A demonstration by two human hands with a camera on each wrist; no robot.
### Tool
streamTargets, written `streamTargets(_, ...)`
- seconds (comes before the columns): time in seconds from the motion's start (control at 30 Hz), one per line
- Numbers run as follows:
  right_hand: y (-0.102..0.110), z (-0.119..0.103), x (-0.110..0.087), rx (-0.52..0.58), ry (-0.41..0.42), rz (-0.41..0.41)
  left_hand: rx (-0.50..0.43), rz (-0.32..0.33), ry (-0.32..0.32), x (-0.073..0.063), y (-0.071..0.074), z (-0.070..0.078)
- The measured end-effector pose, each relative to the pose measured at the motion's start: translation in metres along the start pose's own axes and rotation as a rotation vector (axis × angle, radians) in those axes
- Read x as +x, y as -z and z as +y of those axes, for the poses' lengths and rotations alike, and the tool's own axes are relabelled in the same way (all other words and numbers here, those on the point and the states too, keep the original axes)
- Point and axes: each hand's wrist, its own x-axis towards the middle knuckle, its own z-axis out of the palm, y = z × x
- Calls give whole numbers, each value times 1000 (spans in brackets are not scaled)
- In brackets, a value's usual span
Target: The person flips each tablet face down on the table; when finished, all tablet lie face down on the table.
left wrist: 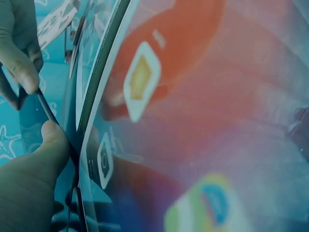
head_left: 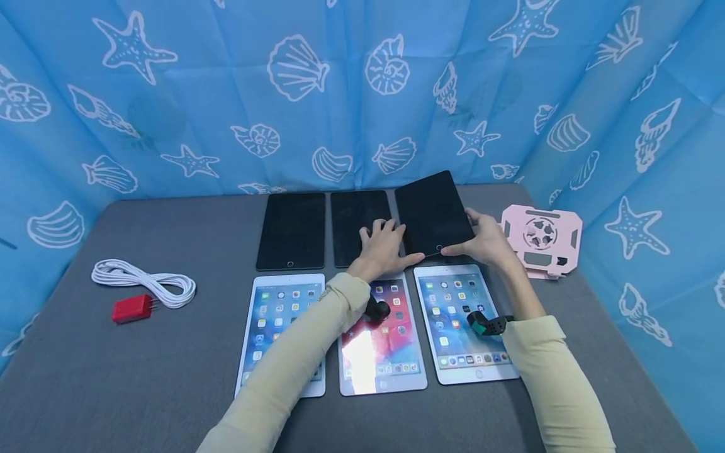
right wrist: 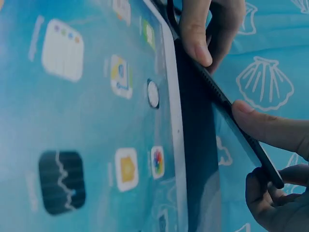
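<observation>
At the back right, a black-screened tablet (head_left: 428, 211) is turned at an angle, its home button facing the person. My right hand (head_left: 486, 240) grips its lower right corner, thumb along the near edge and fingers behind. My left hand (head_left: 381, 250) holds the lower left corner, thumb on the near edge; its other fingers spread over the middle black tablet (head_left: 351, 211). In the right wrist view the held tablet (right wrist: 224, 104) appears edge-on between both hands. In front, a white tablet (head_left: 466, 327) with a lit screen lies under the right wrist.
Another black tablet (head_left: 292, 229) lies at back left of the row. Two more lit white tablets, a left one (head_left: 270, 314) and a middle one (head_left: 391, 333), lie in front. A pink case (head_left: 540, 236) stands right; a white cable (head_left: 141, 277) and red charger (head_left: 133, 308) lie left.
</observation>
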Motion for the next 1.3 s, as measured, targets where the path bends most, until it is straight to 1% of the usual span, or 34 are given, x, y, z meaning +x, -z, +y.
streamTargets(0.13,2,-7,-5,-14,53,18,-15,-30,-27,-1,2,4)
streamTargets(0.23,6,-14,-10,-40,107,36,-19,-54,-34,-2,3,8)
streamTargets(0.3,7,-20,-13,-67,132,56,-28,-58,-46,-2,3,11)
streamTargets(0.37,8,-27,-16,-76,154,69,-59,-57,-65,-2,4,12)
streamTargets(0.43,7,-35,-19,-88,158,80,-87,-55,-91,-1,4,12)
streamTargets(0.53,7,-46,-23,-70,172,71,-131,-52,-126,-1,5,12)
streamTargets(0.6,7,-52,-25,-54,182,55,-142,-49,-145,0,6,12)
streamTargets(0.73,5,-59,-26,-48,199,31,-188,-39,-189,1,7,11)
streamTargets(0.8,5,-59,-27,-69,205,31,-239,-34,-218,1,8,8)
streamTargets(0.87,4,-58,-27,-80,219,31,-325,-26,-248,1,11,5)
streamTargets(1.0,3,-55,-26,-71,261,18,-576,17,-302,3,22,-1)
streamTargets(1.03,2,-54,-25,-63,267,14,-637,26,-306,3,26,-1)
streamTargets(1.1,2,-52,-24,-46,274,3,-714,36,-299,4,35,-1)
streamTargets(1.17,2,-51,-23,-20,277,-13,-745,29,-284,4,43,0)
streamTargets(1.3,1,-46,-20,38,285,-54,-713,12,-269,4,56,2)
